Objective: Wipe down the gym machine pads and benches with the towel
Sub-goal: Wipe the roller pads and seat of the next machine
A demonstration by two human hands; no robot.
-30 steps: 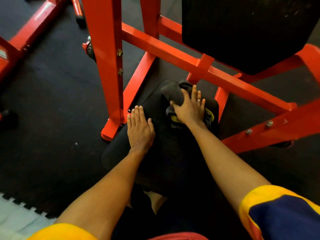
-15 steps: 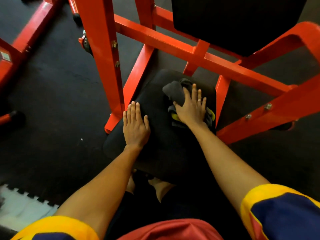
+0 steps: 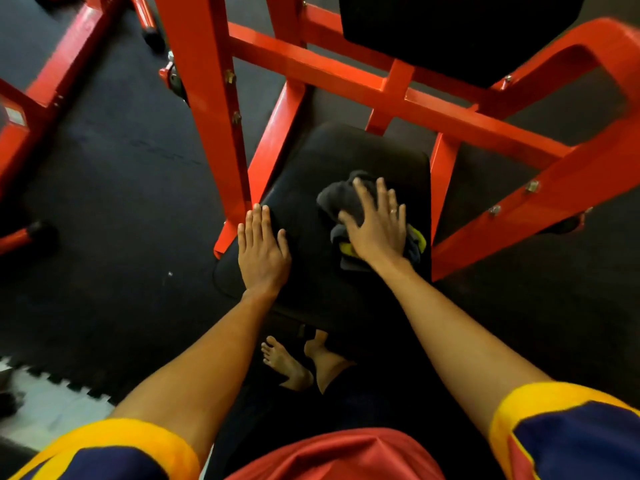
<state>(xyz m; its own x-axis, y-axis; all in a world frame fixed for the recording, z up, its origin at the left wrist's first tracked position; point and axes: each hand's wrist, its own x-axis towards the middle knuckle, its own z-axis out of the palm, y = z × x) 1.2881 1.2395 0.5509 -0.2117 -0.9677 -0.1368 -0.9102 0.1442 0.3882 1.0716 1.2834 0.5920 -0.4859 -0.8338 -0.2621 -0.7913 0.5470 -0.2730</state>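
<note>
Towel [image 3: 335,199] on seat pad [image 3: 346,152], right hand [image 3: 376,232] pressing it open-palmed, left hand [image 3: 263,252] flat on pad

left hand [image 3: 263,252]: flat, fingers together | right hand [image 3: 375,228]: flat, fingers spread

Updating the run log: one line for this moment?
seat pad: mid-wipe | right hand: presses towel | left hand: flat on pad

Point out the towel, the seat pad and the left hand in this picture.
towel [image 3: 333,199]: head view, on its bunched grey upper-left part.
seat pad [image 3: 360,150]: head view, on its bare far end.
left hand [image 3: 264,249]: head view, on the back of the hand.
</note>
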